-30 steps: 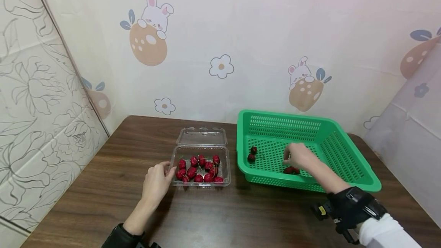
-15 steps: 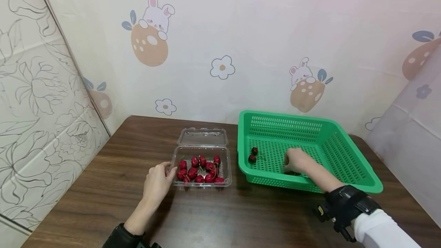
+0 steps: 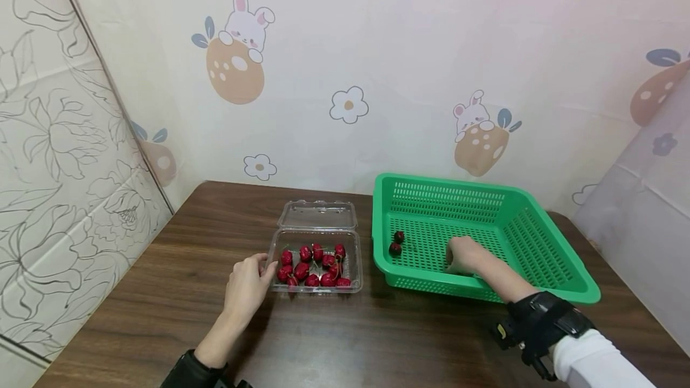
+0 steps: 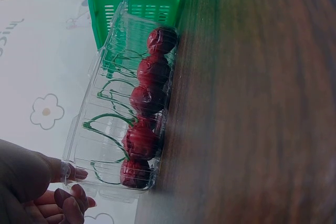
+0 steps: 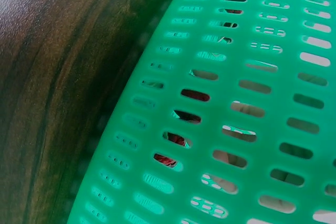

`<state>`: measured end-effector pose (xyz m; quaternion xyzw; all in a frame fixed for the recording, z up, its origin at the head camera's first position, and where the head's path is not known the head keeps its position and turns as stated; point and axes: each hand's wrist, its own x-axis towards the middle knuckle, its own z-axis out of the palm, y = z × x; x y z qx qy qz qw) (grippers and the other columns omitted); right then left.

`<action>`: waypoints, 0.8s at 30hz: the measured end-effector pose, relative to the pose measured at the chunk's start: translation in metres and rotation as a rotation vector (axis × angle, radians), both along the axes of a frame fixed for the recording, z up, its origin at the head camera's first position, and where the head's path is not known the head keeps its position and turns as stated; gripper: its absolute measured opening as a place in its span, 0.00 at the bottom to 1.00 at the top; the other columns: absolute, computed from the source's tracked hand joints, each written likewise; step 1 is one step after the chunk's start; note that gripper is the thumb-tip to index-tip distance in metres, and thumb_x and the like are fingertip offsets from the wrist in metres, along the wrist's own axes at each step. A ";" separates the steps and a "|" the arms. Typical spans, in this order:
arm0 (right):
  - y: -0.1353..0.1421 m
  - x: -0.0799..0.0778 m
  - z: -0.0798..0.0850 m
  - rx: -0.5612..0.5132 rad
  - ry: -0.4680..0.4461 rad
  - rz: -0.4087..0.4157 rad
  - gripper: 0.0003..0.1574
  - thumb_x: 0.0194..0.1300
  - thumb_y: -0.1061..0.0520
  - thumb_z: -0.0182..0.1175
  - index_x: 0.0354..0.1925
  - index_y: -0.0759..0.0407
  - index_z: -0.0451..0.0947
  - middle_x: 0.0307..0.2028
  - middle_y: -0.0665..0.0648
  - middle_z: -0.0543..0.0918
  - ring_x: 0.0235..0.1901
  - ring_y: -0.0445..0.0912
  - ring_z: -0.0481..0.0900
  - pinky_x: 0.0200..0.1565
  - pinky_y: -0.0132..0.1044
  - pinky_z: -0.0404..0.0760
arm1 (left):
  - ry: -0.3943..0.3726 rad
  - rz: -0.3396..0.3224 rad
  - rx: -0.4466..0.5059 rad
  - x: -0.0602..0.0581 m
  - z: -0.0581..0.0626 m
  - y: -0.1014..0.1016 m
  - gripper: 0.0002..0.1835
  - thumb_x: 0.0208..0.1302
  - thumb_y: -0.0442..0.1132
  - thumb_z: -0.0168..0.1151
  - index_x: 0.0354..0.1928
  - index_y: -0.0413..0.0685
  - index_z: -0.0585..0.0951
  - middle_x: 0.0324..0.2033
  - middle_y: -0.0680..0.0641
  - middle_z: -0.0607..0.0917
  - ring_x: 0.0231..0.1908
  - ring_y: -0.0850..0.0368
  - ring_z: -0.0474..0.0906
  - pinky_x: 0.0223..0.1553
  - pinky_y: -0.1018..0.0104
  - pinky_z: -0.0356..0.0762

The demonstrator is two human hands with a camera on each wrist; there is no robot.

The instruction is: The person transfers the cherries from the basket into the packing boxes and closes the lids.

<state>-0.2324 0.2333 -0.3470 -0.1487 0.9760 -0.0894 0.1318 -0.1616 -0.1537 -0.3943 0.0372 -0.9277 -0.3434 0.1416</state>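
Observation:
My left hand (image 3: 245, 286) holds the left rim of a clear plastic clamshell (image 4: 84, 153), its lid laid open toward the wall. Inside the clamshell lie several red cherries (image 3: 302, 270) with green stems. My right hand (image 3: 465, 254) reaches down into a green slotted basket (image 3: 431, 281), fingers bent toward its floor near the front wall. That hand covers the cherries there in the head view; dark red cherry skin (image 5: 195, 96) shows through the slots in the right wrist view. Whether the fingers grip a cherry I cannot tell. Two dark cherries (image 3: 396, 249) lie at the basket's left end.
Both containers stand on a dark wood-grain table (image 3: 334, 340), the basket to the right of the clamshell. A pale wall covering (image 3: 350, 29) with rabbit and flower prints rises directly behind the table, and another patterned panel (image 3: 70, 154) stands on the left.
My right hand has lowered toward the basket's floor over the cherries near the front, which were visible a second ago and are covered now. My left hand keeps its place on the clamshell.

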 end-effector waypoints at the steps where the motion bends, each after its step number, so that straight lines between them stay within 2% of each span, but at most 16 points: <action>1: 0.000 0.000 -0.001 0.000 0.003 0.003 0.05 0.49 0.65 0.64 0.24 0.63 0.76 0.22 0.54 0.74 0.21 0.44 0.71 0.25 0.38 0.71 | 0.000 -0.001 0.001 0.000 0.000 0.000 0.16 0.58 0.37 0.58 0.41 0.29 0.78 0.13 0.52 0.69 0.11 0.63 0.59 0.11 0.69 0.57; 4: 0.000 0.000 -0.002 -0.002 0.004 -0.001 0.05 0.50 0.66 0.63 0.21 0.62 0.76 0.18 0.52 0.73 0.18 0.42 0.69 0.23 0.36 0.69 | 0.003 0.000 -0.002 0.000 0.000 0.000 0.15 0.58 0.37 0.58 0.41 0.29 0.78 0.13 0.52 0.68 0.11 0.63 0.59 0.11 0.69 0.57; 9: 0.000 0.001 -0.002 -0.029 0.013 -0.006 0.15 0.50 0.67 0.62 0.12 0.58 0.72 0.10 0.48 0.65 0.13 0.39 0.57 0.20 0.32 0.60 | 0.003 0.001 -0.004 -0.001 0.000 0.000 0.15 0.58 0.37 0.58 0.41 0.29 0.78 0.13 0.52 0.68 0.11 0.62 0.59 0.12 0.68 0.58; 11: 0.001 0.003 -0.001 -0.040 0.017 0.000 0.15 0.49 0.67 0.62 0.12 0.58 0.72 0.09 0.48 0.65 0.12 0.39 0.57 0.19 0.32 0.60 | 0.003 0.001 -0.003 -0.001 -0.001 0.000 0.15 0.58 0.37 0.58 0.41 0.29 0.78 0.13 0.52 0.68 0.11 0.62 0.59 0.12 0.68 0.58; 14: 0.002 0.004 0.003 -0.060 0.013 0.004 0.11 0.49 0.66 0.63 0.15 0.59 0.76 0.12 0.50 0.71 0.13 0.40 0.65 0.20 0.34 0.65 | 0.003 0.000 -0.003 -0.001 -0.001 -0.001 0.15 0.58 0.37 0.58 0.41 0.29 0.78 0.13 0.52 0.69 0.11 0.62 0.60 0.12 0.68 0.58; 18: 0.005 0.005 0.008 -0.099 0.007 -0.007 0.07 0.48 0.64 0.65 0.17 0.59 0.78 0.14 0.52 0.74 0.16 0.43 0.70 0.21 0.36 0.69 | 0.003 0.000 -0.007 -0.001 -0.001 -0.001 0.15 0.58 0.37 0.58 0.41 0.29 0.78 0.13 0.52 0.68 0.12 0.63 0.59 0.12 0.68 0.58; 24: 0.007 0.005 0.016 -0.152 0.025 -0.014 0.10 0.50 0.64 0.63 0.15 0.61 0.76 0.12 0.53 0.73 0.14 0.45 0.69 0.21 0.36 0.66 | 0.006 0.002 0.000 -0.002 -0.002 -0.001 0.15 0.58 0.37 0.58 0.41 0.29 0.78 0.13 0.52 0.68 0.12 0.62 0.59 0.12 0.69 0.57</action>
